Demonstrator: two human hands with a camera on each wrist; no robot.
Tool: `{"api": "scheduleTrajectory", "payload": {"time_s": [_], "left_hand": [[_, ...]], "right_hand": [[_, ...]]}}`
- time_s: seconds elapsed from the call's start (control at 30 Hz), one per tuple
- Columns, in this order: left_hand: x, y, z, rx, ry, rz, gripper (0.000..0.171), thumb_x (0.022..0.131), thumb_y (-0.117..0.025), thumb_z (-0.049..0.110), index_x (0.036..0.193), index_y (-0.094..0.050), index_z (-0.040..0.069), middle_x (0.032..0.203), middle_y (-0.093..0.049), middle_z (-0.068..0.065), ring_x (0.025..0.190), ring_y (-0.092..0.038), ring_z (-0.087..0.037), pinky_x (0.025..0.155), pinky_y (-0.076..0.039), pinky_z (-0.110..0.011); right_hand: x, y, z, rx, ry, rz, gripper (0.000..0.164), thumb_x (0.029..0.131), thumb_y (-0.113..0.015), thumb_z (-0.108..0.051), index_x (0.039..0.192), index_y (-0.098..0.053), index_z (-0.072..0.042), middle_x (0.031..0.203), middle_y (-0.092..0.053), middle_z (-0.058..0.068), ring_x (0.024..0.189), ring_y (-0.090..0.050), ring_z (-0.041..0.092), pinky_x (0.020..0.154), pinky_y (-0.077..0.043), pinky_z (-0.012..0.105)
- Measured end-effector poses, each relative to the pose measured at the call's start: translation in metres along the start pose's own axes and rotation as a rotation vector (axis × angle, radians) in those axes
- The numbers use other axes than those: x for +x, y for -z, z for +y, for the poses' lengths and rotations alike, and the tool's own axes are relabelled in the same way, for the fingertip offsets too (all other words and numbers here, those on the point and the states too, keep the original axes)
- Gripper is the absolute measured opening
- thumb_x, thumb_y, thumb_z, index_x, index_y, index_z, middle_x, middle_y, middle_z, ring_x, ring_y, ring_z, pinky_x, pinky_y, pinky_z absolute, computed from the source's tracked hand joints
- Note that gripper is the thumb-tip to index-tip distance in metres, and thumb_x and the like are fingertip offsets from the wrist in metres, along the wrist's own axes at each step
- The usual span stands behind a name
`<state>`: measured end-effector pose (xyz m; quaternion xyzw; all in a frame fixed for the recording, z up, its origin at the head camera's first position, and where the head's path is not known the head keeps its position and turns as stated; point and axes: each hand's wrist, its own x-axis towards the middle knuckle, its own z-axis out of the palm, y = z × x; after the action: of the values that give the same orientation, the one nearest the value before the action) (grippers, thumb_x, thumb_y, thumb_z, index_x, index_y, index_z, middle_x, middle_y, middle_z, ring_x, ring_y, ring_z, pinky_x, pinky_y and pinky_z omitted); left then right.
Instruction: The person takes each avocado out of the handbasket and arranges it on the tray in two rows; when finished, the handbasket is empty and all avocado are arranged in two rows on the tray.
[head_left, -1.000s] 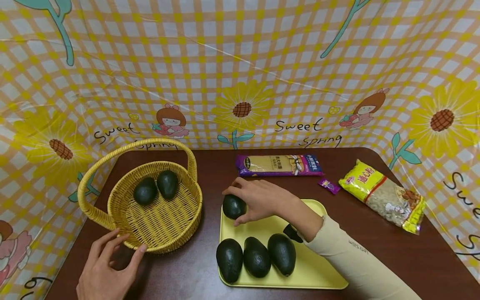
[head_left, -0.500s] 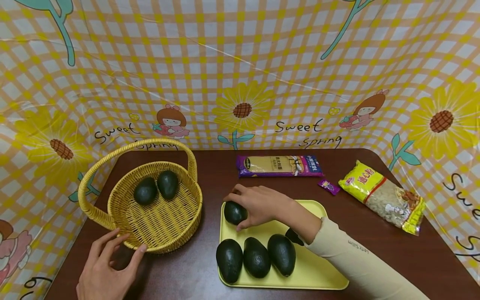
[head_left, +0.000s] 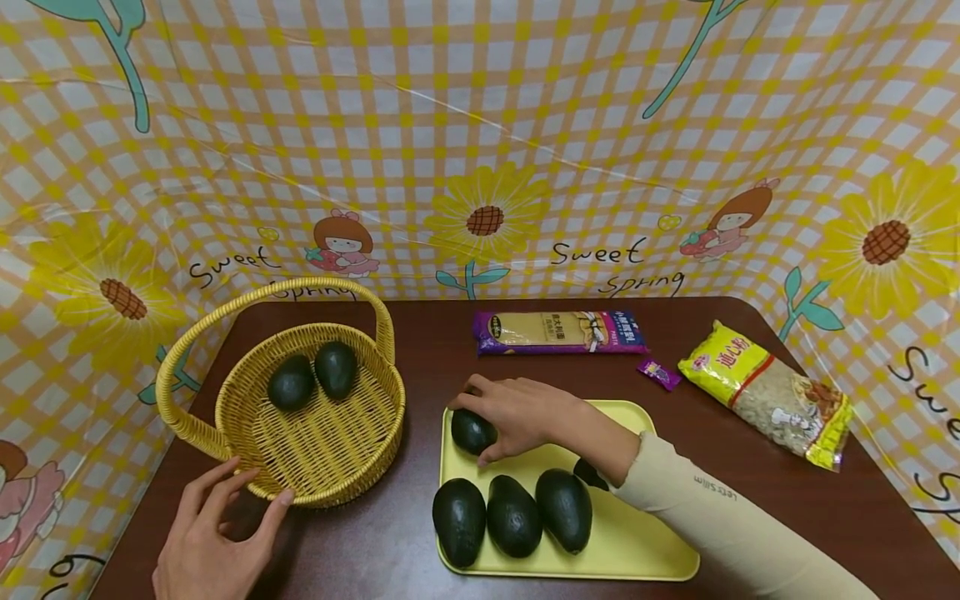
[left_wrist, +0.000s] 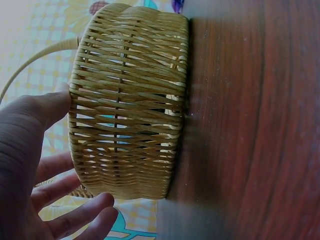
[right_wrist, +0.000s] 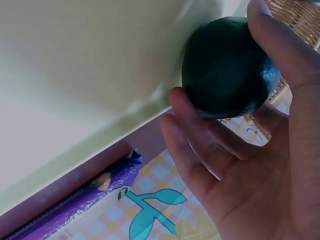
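In the head view, my right hand (head_left: 517,412) grips a dark green avocado (head_left: 472,432) over the back left corner of a yellow tray (head_left: 637,542). The right wrist view has that avocado (right_wrist: 227,70) between thumb and fingers. Three avocados (head_left: 513,517) line the tray's front, and another (head_left: 591,474) is partly hidden behind my right wrist. At the left stands a yellow woven basket (head_left: 322,454) holding two avocados (head_left: 291,383). My left hand (head_left: 217,533) touches its near rim with spread, relaxed fingers; the left wrist view has the thumb (left_wrist: 55,105) against the rim.
Behind the tray lies a purple pasta packet (head_left: 558,332), with a small purple sachet (head_left: 658,374) beside it. A yellow-ended clear bag (head_left: 765,396) lies at the right. The basket's tall handle (head_left: 277,292) arches over it. A checked cloth (head_left: 480,125) hangs behind the brown table.
My right hand and the avocado it grips have shifted slightly toward the front and right over the tray. The left hand and basket stay where they were.
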<state>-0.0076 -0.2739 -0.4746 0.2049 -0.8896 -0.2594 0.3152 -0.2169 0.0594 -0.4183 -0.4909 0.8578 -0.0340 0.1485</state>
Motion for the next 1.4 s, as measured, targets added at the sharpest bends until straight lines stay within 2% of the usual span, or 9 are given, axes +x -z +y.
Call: {"api": "scheduleTrajectory", "payload": {"time_s": [0.23,0.6,0.87,1.4], "left_hand": [[-0.001,0.000,0.000,-0.002,-0.001,-0.015,0.048,0.078,-0.099,0.035,0.118,-0.082,0.014,0.135,-0.069,-0.001,0.094,-0.073,-0.031,0.064,-0.036,-0.003],[-0.001,0.000,0.001,0.000,-0.009,-0.005,0.048,0.077,-0.099,0.034,0.118,-0.082,0.015,0.136,-0.069,0.000,0.094,-0.071,-0.028,0.067,-0.036,-0.003],[-0.001,0.001,0.000,0.002,0.011,-0.018,0.049,0.077,-0.099,0.037,0.119,-0.082,0.018,0.137,-0.069,0.003,0.095,-0.070,-0.028,0.066,-0.037,-0.003],[0.000,0.002,0.001,0.017,-0.008,-0.011,0.048,0.078,-0.099,0.034,0.118,-0.082,0.013,0.136,-0.069,-0.002,0.093,-0.073,-0.029,0.065,-0.034,-0.001]], "right_hand": [[0.001,-0.002,0.002,0.038,-0.006,-0.006,0.085,0.089,-0.086,-0.058,0.158,-0.052,-0.021,0.147,-0.050,0.012,0.088,-0.071,0.024,0.082,-0.061,0.043],[-0.003,-0.003,0.007,0.079,-0.008,0.019,0.092,0.087,-0.086,-0.060,0.161,-0.049,-0.020,0.153,-0.048,0.013,0.102,-0.073,0.028,0.087,-0.061,0.042],[-0.005,-0.002,0.011,0.093,0.001,0.032,0.090,0.087,-0.087,-0.058,0.159,-0.051,-0.019,0.153,-0.046,0.014,0.102,-0.073,0.030,0.088,-0.061,0.043],[-0.011,0.001,0.011,0.079,-0.017,0.044,0.090,0.087,-0.086,-0.060,0.160,-0.051,-0.020,0.155,-0.048,0.012,0.103,-0.074,0.031,0.087,-0.061,0.045]]}}
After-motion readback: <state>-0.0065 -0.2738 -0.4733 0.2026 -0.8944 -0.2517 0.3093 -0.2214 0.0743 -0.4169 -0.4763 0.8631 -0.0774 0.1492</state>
